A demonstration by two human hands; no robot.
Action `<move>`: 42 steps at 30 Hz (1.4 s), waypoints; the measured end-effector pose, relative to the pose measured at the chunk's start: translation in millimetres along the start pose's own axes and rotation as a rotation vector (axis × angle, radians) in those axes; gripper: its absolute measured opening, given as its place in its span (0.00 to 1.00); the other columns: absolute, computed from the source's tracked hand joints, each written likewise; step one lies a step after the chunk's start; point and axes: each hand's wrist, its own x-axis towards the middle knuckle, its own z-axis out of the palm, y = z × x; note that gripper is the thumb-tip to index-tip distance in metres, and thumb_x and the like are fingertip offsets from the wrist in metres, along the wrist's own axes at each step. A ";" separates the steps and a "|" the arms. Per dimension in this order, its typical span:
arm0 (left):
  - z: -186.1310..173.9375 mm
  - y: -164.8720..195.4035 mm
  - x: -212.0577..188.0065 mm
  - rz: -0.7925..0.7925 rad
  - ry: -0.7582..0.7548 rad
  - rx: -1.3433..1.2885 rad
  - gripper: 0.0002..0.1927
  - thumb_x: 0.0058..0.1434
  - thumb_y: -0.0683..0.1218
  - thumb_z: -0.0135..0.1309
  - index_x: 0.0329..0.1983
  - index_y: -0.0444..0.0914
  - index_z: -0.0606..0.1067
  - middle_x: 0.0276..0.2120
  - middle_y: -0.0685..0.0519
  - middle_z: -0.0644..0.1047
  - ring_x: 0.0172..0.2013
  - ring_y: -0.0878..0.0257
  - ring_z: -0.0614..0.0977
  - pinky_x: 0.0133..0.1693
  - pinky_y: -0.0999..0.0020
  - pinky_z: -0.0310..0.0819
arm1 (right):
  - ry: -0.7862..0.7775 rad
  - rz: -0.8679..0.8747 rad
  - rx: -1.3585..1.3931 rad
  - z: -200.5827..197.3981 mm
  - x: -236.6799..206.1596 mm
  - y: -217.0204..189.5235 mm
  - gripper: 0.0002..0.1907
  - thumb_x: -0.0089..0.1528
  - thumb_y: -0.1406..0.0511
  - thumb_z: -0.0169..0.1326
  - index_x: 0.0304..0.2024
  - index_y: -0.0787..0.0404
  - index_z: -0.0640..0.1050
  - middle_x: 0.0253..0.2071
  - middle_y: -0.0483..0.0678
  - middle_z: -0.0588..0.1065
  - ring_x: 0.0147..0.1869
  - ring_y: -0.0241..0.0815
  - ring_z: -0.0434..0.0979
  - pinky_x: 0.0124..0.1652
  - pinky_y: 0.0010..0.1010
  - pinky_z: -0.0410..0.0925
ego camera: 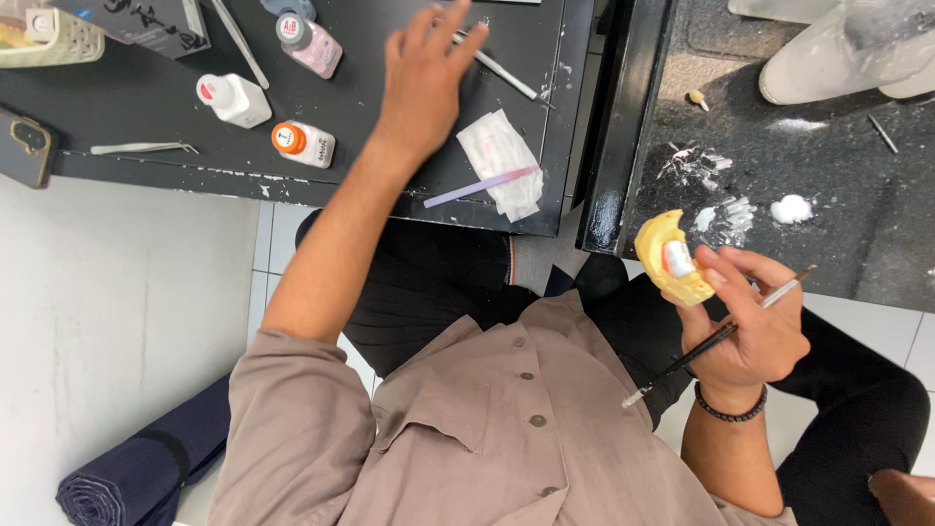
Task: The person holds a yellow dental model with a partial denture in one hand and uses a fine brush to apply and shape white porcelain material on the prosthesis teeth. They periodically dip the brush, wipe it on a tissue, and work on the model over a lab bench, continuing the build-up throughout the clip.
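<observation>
My left hand (424, 78) hovers with fingers spread over the black table (127, 107), holding nothing; its fingertips are near a thin metal tool (506, 70). My right hand (755, 326) is low at the right, over my lap. It grips a yellow dental cast (667, 255) with a silvery-white tooth cap on it. A slim brush (716, 339) is tucked between the same fingers, running diagonally across the hand.
On the table lie small bottles, one red-capped (234, 99), one orange-capped (304, 143), one pink (310, 44). There are also tweezers (141, 148), a phone (24, 146), and a folded tissue (502, 161) with a purple stick. A black slab (857, 214) carries white powder smears. A rolled dark cloth (136, 472) lies on the floor.
</observation>
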 end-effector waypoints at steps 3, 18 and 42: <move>-2.4 -24.2 16.5 -0.013 -0.049 0.065 0.18 0.61 0.37 0.53 0.54 0.39 0.81 0.55 0.52 0.76 0.58 0.54 0.72 0.53 0.49 0.61 | -0.056 -0.086 -0.058 -1.3 7.4 -0.4 0.17 0.65 0.70 0.73 0.50 0.67 0.78 0.50 0.56 0.82 0.56 0.52 0.81 0.53 0.33 0.76; -32.3 69.6 15.6 -0.089 -0.066 -0.659 0.10 0.71 0.35 0.59 0.54 0.34 0.78 0.41 0.49 0.77 0.39 0.58 0.81 0.41 0.64 0.76 | -0.120 -0.118 -0.026 -15.6 -5.4 11.5 0.18 0.57 0.72 0.70 0.47 0.65 0.77 0.48 0.55 0.82 0.56 0.57 0.81 0.56 0.39 0.73; 100.5 370.3 155.5 0.453 0.104 0.201 0.06 0.49 0.40 0.58 0.17 0.39 0.78 0.19 0.53 0.75 0.28 0.55 0.79 0.34 0.58 0.70 | 0.239 -0.068 -0.260 -106.7 -64.9 19.1 0.16 0.73 0.66 0.68 0.55 0.64 0.75 0.46 0.61 0.82 0.55 0.54 0.82 0.50 0.33 0.76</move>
